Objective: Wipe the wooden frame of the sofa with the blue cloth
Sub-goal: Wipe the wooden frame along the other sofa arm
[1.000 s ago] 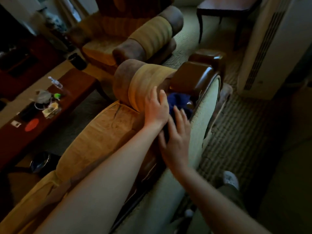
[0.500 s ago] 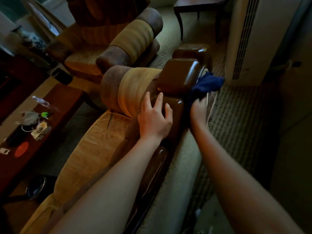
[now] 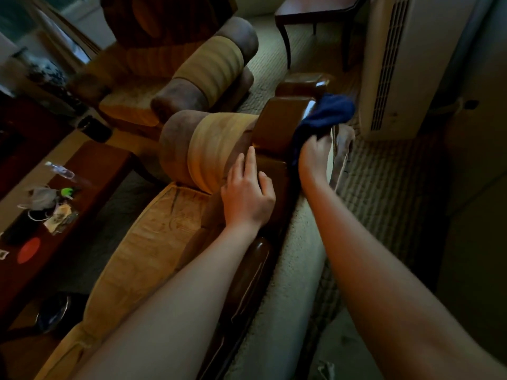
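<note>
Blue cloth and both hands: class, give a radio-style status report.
Right hand grips blue cloth against the wooden frame corner. Left hand rests open on the frame. Nothing blocking.

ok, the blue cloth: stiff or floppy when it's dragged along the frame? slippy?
Probably floppy: the blue cloth bunches and drapes over the corner of the wooden frame where the right hand grips it. Likely light, since one hand holds it up. The frame looks glossy, so the cloth should slide easily; its looser end may trail or fold over.
</note>
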`<action>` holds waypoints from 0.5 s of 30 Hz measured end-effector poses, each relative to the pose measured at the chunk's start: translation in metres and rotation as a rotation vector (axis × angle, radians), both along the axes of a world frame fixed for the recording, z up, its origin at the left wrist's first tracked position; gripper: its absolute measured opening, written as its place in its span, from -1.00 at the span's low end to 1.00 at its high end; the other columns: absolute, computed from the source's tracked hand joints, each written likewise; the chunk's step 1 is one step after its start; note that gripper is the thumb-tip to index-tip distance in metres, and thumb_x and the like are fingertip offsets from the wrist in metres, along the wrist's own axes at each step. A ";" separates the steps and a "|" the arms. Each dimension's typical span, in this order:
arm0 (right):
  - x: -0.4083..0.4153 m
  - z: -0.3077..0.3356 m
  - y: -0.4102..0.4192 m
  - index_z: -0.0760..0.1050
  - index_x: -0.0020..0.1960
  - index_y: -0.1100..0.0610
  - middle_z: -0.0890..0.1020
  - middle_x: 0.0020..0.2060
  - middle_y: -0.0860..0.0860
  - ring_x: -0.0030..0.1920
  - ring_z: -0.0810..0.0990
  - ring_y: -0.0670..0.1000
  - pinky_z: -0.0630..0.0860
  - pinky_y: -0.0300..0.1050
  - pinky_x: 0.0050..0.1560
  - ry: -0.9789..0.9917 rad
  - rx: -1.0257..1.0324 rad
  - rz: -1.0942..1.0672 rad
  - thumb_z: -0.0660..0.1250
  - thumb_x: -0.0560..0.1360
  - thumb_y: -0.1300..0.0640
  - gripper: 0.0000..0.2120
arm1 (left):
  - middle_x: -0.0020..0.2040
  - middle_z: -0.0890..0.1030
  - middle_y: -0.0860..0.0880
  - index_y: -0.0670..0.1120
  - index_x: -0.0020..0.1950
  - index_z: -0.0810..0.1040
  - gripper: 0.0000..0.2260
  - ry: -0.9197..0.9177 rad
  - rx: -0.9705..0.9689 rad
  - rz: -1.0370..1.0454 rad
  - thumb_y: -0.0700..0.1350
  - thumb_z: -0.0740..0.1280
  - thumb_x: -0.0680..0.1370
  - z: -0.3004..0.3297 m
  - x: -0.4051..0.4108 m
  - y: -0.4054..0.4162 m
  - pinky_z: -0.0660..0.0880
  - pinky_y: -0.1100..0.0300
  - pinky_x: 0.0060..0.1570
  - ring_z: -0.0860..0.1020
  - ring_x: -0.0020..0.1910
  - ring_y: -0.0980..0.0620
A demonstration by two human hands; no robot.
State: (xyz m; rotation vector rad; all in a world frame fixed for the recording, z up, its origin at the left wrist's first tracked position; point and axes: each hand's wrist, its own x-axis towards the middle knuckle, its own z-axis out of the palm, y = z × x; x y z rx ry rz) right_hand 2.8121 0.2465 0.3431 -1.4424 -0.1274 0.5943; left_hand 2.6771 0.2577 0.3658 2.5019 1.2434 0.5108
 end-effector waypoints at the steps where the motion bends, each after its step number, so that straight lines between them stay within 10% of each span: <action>1: -0.017 -0.004 -0.009 0.31 0.31 0.22 0.46 0.16 0.25 0.07 0.42 0.11 0.36 0.17 0.18 -0.030 0.017 0.036 0.07 0.35 -0.08 -0.38 | 0.50 0.24 -0.10 -0.04 0.53 0.14 -0.42 -0.009 -0.004 -0.006 0.02 0.00 0.50 0.001 0.000 0.001 0.20 -0.07 0.41 0.19 0.48 -0.05; 7: -0.150 -0.015 -0.098 0.28 0.37 0.28 0.41 0.28 0.24 0.28 0.39 0.09 0.28 0.06 0.37 -0.183 0.079 0.204 0.12 0.36 0.06 -0.39 | 0.44 0.36 -0.10 -0.14 0.48 0.25 -0.46 -0.402 -0.352 0.064 -0.07 0.08 0.49 0.016 -0.007 0.001 0.18 0.19 0.42 0.29 0.43 0.01; 12: -0.123 0.009 -0.065 0.53 0.20 0.14 0.61 0.16 0.05 0.25 0.49 0.03 0.11 0.06 0.37 -1.305 -0.199 0.441 0.11 0.37 0.04 -0.53 | 0.18 0.55 -0.24 -0.24 0.26 0.46 -0.68 -0.842 -1.111 0.360 -0.18 0.02 0.64 0.050 -0.035 0.034 0.39 0.14 0.21 0.46 0.24 -0.16; 15: -0.092 0.053 -0.015 0.55 0.10 0.06 0.61 0.07 0.01 0.20 0.50 0.05 0.05 0.07 0.41 -1.352 -0.505 0.966 0.13 0.53 -0.01 -0.70 | -0.21 0.56 -0.14 -0.13 -0.13 0.52 -0.71 -0.555 -1.044 0.540 -0.13 0.04 0.62 0.062 -0.073 0.045 0.47 0.06 -0.11 0.49 -0.14 -0.10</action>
